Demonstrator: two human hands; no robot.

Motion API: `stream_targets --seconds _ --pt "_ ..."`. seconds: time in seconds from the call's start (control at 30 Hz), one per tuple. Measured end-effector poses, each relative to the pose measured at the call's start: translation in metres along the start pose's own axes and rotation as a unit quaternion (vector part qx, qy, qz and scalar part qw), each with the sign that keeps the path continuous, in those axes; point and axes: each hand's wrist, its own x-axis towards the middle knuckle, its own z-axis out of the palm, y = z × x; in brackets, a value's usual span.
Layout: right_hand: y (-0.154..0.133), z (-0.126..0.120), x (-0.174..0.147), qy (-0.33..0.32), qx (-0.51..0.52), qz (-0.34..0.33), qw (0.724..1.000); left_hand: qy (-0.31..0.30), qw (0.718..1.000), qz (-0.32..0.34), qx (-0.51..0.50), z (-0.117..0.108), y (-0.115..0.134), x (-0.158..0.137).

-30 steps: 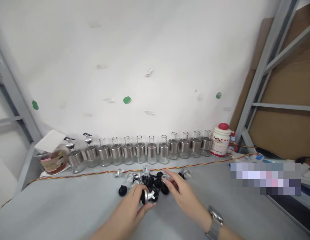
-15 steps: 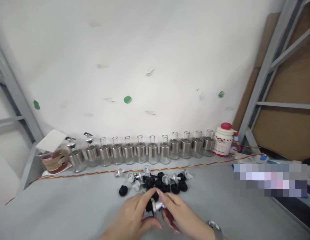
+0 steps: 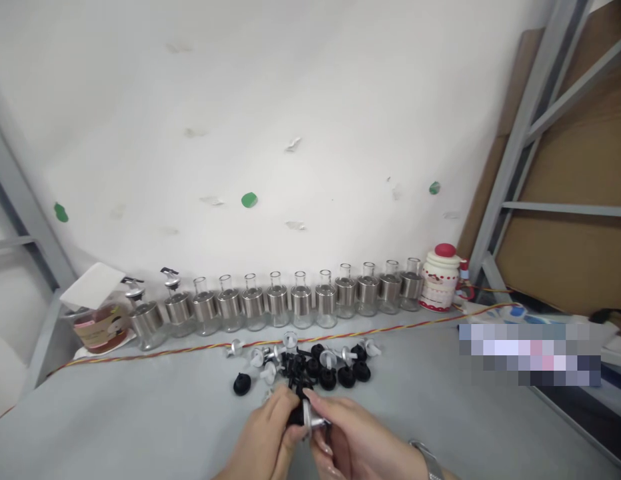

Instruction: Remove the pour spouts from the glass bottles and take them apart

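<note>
Close to the table's front edge, a bottle pour spout (image 3: 314, 420) with a silver disc and nozzle is held between both hands. My left hand (image 3: 263, 433) is closed on its black stopper end. From the other side, my right hand (image 3: 363, 433) grips the silver nozzle end, fingers wrapped round and partly hiding it. Just beyond my fingertips lies a pile of black stoppers (image 3: 327, 380) and translucent white plastic pieces (image 3: 268, 372). One separate black stopper (image 3: 242, 384) sits left of the pile.
Along the wall stands a row of glass bottles (image 3: 301, 303) with steel sleeves; two bottles (image 3: 146, 323) at its left end carry spouts. A red-and-yellow twisted cord (image 3: 200, 347) crosses the table. A red-lidded jar (image 3: 439, 283) stands right, a brown container (image 3: 103, 327) left.
Both hands have closed more tightly around the pour spout, my left thumb now pressing against it. The view has shifted slightly, moving the scene a little left.
</note>
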Motion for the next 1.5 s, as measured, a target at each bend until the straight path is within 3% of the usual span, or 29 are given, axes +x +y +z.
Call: stream_targets --seconds 0.23,0.37,0.5,0.67,0.87,0.93,1.03,1.07,1.1,1.13,1.17,1.2,1.27,1.33,1.37,1.43,1.5 --pt "0.003 0.001 0.001 -0.015 0.007 -0.032 0.999 0.101 0.985 -0.113 -0.082 0.005 0.014 0.000" --pt "0.007 -0.003 0.002 0.019 -0.007 -0.071 0.997 0.105 0.973 -0.175 -0.110 0.004 0.017 0.005" --pt "0.012 -0.007 0.005 0.077 -0.142 -0.118 0.980 0.080 0.961 -0.219 -0.152 0.005 0.016 0.008" --pt "0.016 -0.008 0.003 0.144 -0.295 -0.138 0.934 0.081 0.951 -0.243 -0.174 0.008 0.013 0.008" --pt "0.012 0.001 -0.007 0.193 -0.487 -0.188 0.831 0.082 0.954 -0.241 -0.156 0.009 0.012 0.008" --pt "0.011 -0.001 -0.009 0.200 -0.565 -0.226 0.768 0.078 0.956 -0.238 -0.151 0.008 0.012 0.008" --pt "0.008 -0.009 -0.012 0.174 -0.689 -0.292 0.641 0.073 0.956 -0.246 -0.144 0.007 0.013 0.009" --pt "0.006 -0.011 -0.013 0.159 -0.716 -0.306 0.608 0.073 0.956 -0.248 -0.139 0.007 0.013 0.009" --pt "0.004 -0.013 -0.013 0.146 -0.727 -0.312 0.593 0.075 0.958 -0.245 -0.129 0.007 0.013 0.008" --pt "0.002 -0.013 -0.014 0.140 -0.720 -0.314 0.603 0.080 0.963 -0.232 -0.111 0.007 0.012 0.008" --pt "0.000 -0.012 -0.014 0.143 -0.692 -0.312 0.635 0.089 0.971 -0.208 -0.081 0.006 0.011 0.006" --pt "-0.002 -0.011 -0.014 0.151 -0.645 -0.304 0.684 0.099 0.979 -0.173 -0.043 0.004 0.010 0.005" --pt "-0.004 -0.008 -0.010 0.169 -0.505 -0.254 0.807 0.117 0.989 -0.074 0.050 0.001 0.007 0.003" --pt "-0.003 -0.006 -0.005 0.154 -0.336 -0.146 0.918 0.125 0.980 0.040 0.148 -0.003 0.003 0.001" --pt "-0.002 -0.005 -0.002 0.131 -0.256 -0.088 0.954 0.125 0.969 0.091 0.192 -0.005 0.002 0.000" --pt "0.000 -0.005 0.002 0.076 -0.133 -0.018 0.988 0.119 0.945 0.162 0.257 -0.007 0.000 0.000" --pt "0.002 -0.004 0.003 0.056 -0.076 -0.025 0.995 0.110 0.936 0.180 0.282 -0.006 0.000 0.000"
